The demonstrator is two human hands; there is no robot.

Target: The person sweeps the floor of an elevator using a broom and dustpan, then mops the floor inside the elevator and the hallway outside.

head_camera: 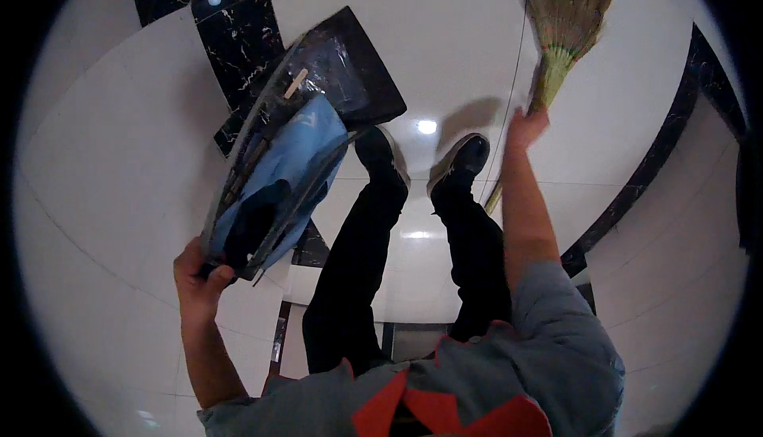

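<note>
My left hand (202,276) grips the top end of a long-handled black dustpan (381,79), whose pan lies farther out, in front of my left shoe. A light blue bag or cloth (310,133) hangs between the dustpan's side bars. Inside the pan are a crumpled clear plastic wrapper (340,73) and a small flat wooden stick (296,84). On the other side, my right hand (527,128) is closed around the neck of a grass broom (566,7). Its brown bristles fan out away from me; a short piece of its handle shows beside my forearm.
Pale glossy floor tiles (381,222) reflect a ceiling light. Black marbled bands (235,37) cross the floor at the upper left and curve along the right (632,204). My black shoes (471,153) stand apart between the dustpan and the broom.
</note>
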